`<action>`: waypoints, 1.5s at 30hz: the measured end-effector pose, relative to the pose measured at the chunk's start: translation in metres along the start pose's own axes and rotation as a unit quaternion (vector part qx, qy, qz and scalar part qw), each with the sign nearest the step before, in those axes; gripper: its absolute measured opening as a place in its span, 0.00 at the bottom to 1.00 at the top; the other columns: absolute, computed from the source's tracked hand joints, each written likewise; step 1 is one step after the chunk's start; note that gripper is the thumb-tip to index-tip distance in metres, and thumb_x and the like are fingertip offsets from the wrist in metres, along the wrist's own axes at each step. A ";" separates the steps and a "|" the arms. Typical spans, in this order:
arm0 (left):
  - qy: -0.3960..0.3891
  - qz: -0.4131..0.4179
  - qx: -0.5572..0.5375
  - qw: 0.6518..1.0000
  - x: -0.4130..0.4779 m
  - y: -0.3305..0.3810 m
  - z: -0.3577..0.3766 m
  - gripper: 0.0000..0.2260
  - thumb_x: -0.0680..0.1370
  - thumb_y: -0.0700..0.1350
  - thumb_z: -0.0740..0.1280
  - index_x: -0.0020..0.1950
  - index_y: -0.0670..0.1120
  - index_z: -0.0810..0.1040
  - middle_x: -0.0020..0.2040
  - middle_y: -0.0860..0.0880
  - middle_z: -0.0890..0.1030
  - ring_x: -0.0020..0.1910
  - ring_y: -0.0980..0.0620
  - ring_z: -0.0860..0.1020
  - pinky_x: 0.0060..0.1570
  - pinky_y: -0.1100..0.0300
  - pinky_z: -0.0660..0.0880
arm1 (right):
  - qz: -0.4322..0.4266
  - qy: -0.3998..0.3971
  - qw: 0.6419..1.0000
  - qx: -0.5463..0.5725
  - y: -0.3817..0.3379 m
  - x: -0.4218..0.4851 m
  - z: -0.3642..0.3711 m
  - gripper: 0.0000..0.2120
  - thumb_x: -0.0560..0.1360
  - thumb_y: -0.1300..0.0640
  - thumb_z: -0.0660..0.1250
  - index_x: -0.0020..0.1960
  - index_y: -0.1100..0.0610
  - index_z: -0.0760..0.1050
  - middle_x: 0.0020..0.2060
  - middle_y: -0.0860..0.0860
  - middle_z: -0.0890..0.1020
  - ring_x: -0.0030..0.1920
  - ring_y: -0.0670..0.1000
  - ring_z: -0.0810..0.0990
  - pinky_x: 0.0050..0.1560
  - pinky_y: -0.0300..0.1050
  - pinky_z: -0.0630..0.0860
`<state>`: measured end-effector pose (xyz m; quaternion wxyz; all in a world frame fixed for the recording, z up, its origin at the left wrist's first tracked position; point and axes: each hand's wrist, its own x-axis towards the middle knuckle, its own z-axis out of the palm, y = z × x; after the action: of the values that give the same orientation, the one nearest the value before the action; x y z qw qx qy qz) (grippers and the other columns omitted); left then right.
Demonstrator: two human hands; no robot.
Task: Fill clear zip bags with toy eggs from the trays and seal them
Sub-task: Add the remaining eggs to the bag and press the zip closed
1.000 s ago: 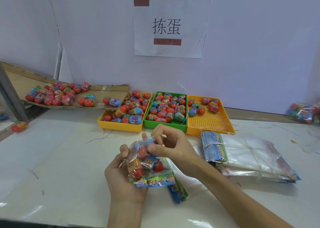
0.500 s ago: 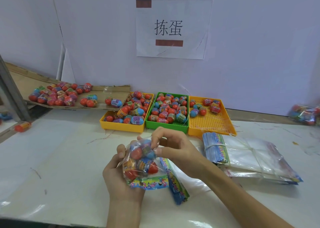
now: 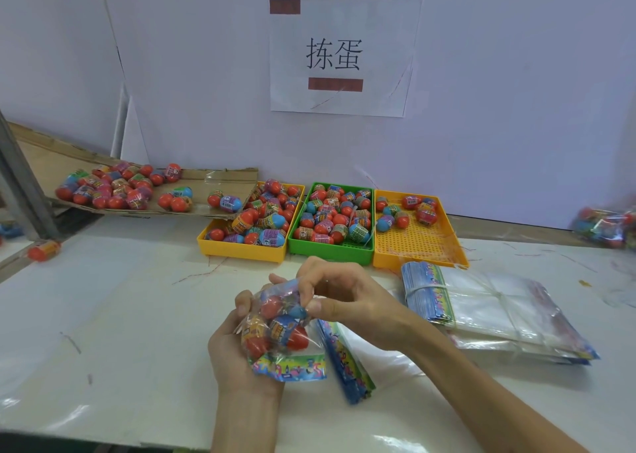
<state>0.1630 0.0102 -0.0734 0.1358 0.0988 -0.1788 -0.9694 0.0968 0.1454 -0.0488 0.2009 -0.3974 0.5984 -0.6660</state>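
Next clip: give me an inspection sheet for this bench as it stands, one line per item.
Surface: white table, thin red marks scattered over it.
Job's things: zip bag holding toy eggs, seal not readable; left yellow tray and green tray well stocked; right yellow tray has few eggs; stack of empty bags, banded, on the right.
Clutter: stray egg at the left edge; small bag bundle beneath the right wrist.
Hands: left hand grips the bag from below; right hand pinches its top.
Cables: nothing seen.
Surroundings: cardboard ramp carrying eggs; paper sign above the trays; blurred filled bags far right.
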 end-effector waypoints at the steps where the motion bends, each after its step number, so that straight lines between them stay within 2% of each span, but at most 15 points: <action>1: 0.007 -0.001 0.003 1.000 0.000 0.000 -0.001 0.14 0.57 0.43 0.69 0.38 0.45 0.69 0.28 0.49 0.79 0.25 0.52 0.81 0.26 0.61 0.80 | 0.000 -0.001 1.000 -0.007 -0.002 0.000 0.001 0.02 0.76 0.57 0.73 0.46 0.52 0.81 0.47 0.48 0.75 0.53 0.57 0.78 0.55 0.60 0.78; 3: 0.022 -0.006 0.014 1.000 0.002 0.000 -0.003 0.14 0.57 0.44 0.69 0.39 0.45 0.69 0.29 0.49 0.79 0.26 0.52 0.81 0.29 0.62 0.80 | 0.003 -0.006 1.000 -0.011 -0.003 -0.001 0.001 0.03 0.75 0.58 0.71 0.46 0.51 0.81 0.46 0.46 0.75 0.50 0.49 0.77 0.52 0.53 0.77; 6: 0.010 -0.003 0.009 1.000 0.002 0.000 -0.005 0.02 0.66 0.43 0.61 0.35 0.45 0.71 0.28 0.49 0.78 0.25 0.53 0.81 0.27 0.63 0.79 | 0.009 -0.015 1.000 -0.010 -0.004 -0.001 0.001 0.06 0.75 0.60 0.69 0.46 0.50 0.81 0.46 0.46 0.75 0.49 0.46 0.77 0.50 0.47 0.78; 9: -0.017 0.016 -0.009 1.000 0.003 0.000 -0.004 0.10 0.68 0.41 0.59 0.26 0.46 0.73 0.28 0.50 0.78 0.28 0.53 0.82 0.29 0.61 0.81 | 0.003 -0.006 1.000 -0.011 -0.004 -0.001 0.002 0.05 0.74 0.59 0.69 0.45 0.49 0.81 0.47 0.47 0.74 0.49 0.49 0.77 0.48 0.44 0.79; 14: -0.031 0.028 -0.025 0.999 0.001 0.000 -0.002 0.12 0.68 0.41 0.58 0.25 0.47 0.73 0.29 0.50 0.77 0.29 0.52 0.80 0.32 0.64 0.80 | -0.015 0.044 0.999 0.001 -0.001 -0.001 0.007 0.04 0.75 0.56 0.69 0.43 0.51 0.82 0.45 0.46 0.75 0.46 0.46 0.78 0.46 0.40 0.77; 17: -0.004 0.028 -0.031 0.999 0.002 0.000 -0.003 0.11 0.68 0.42 0.59 0.26 0.47 0.75 0.30 0.50 0.77 0.29 0.52 0.80 0.32 0.64 0.80 | -0.019 0.059 0.997 -0.043 0.000 -0.002 0.007 0.02 0.72 0.57 0.73 0.43 0.51 0.81 0.45 0.49 0.75 0.46 0.51 0.76 0.48 0.42 0.76; 19: 0.021 0.036 -0.033 0.999 0.003 0.001 -0.004 0.11 0.67 0.42 0.60 0.25 0.48 0.76 0.31 0.50 0.80 0.29 0.52 0.82 0.31 0.60 0.81 | -0.001 0.049 0.997 -0.064 0.000 -0.002 0.005 0.07 0.71 0.62 0.72 0.45 0.51 0.81 0.46 0.47 0.75 0.49 0.54 0.77 0.48 0.46 0.77; 22: 0.019 0.033 -0.029 0.999 0.004 0.002 -0.003 0.08 0.65 0.41 0.62 0.25 0.47 0.75 0.30 0.49 0.80 0.30 0.52 0.83 0.29 0.58 0.81 | 0.005 0.053 0.994 -0.094 -0.001 -0.003 0.005 0.11 0.72 0.69 0.70 0.46 0.53 0.80 0.46 0.44 0.76 0.47 0.48 0.78 0.47 0.46 0.78; 25: 0.014 0.023 -0.022 0.999 0.004 0.002 -0.005 0.03 0.60 0.42 0.68 0.26 0.47 0.74 0.30 0.49 0.80 0.28 0.52 0.83 0.33 0.60 0.81 | -0.001 0.064 0.991 -0.114 -0.003 -0.003 0.006 0.09 0.75 0.66 0.72 0.46 0.52 0.81 0.47 0.45 0.76 0.45 0.46 0.78 0.48 0.48 0.78; 27: 0.025 0.025 -0.042 0.998 0.006 0.002 -0.008 0.06 0.65 0.43 0.63 0.27 0.47 0.74 0.30 0.49 0.80 0.28 0.52 0.83 0.35 0.60 0.81 | -0.003 0.069 0.991 -0.112 -0.004 -0.003 0.008 0.04 0.75 0.59 0.73 0.45 0.51 0.81 0.46 0.46 0.76 0.43 0.47 0.79 0.49 0.50 0.79; 30: 0.023 0.031 -0.056 0.998 0.005 0.002 -0.009 0.08 0.66 0.48 0.62 0.27 0.48 0.74 0.33 0.51 0.78 0.34 0.51 0.83 0.43 0.59 0.79 | -0.005 0.094 0.991 -0.093 0.000 -0.001 0.012 0.03 0.73 0.51 0.73 0.43 0.49 0.81 0.44 0.44 0.78 0.41 0.48 0.81 0.50 0.57 0.80; 33: 0.057 0.010 -0.037 0.998 0.004 0.003 -0.004 0.11 0.69 0.52 0.69 0.29 0.49 0.76 0.46 0.48 0.81 0.47 0.47 0.84 0.51 0.53 0.77 | -0.001 0.111 0.993 -0.050 0.006 0.001 0.011 0.04 0.73 0.57 0.75 0.42 0.50 0.82 0.42 0.44 0.80 0.40 0.46 0.81 0.46 0.51 0.81; 38: 0.039 0.025 0.087 0.995 0.001 0.004 0.008 0.10 0.72 0.47 0.69 0.31 0.48 0.83 0.37 0.47 0.83 0.34 0.50 0.84 0.31 0.58 0.81 | 0.014 0.125 0.990 0.067 0.008 0.003 0.005 0.13 0.72 0.67 0.74 0.51 0.52 0.83 0.49 0.54 0.81 0.46 0.52 0.82 0.48 0.47 0.81; 43: -0.014 0.025 0.115 0.993 0.000 0.001 0.008 0.03 0.71 0.44 0.70 0.41 0.49 0.78 0.45 0.46 0.85 0.44 0.50 0.85 0.37 0.57 0.83 | 0.091 0.195 0.960 0.179 0.007 0.005 -0.002 0.23 0.70 0.62 0.74 0.64 0.57 0.77 0.56 0.63 0.79 0.52 0.61 0.81 0.53 0.58 0.78; 45: -0.016 0.030 0.112 0.993 0.000 0.000 0.007 0.02 0.71 0.44 0.70 0.41 0.50 0.78 0.47 0.46 0.86 0.44 0.51 0.86 0.35 0.59 0.82 | 0.131 0.189 0.957 0.178 0.004 0.005 -0.002 0.22 0.73 0.59 0.75 0.65 0.62 0.76 0.56 0.63 0.81 0.52 0.61 0.80 0.54 0.56 0.77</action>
<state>0.1608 0.0125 -0.0671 0.1499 0.0925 -0.2910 -0.9404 0.0919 0.1420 -0.0513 0.2370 -0.1404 0.5441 -0.7925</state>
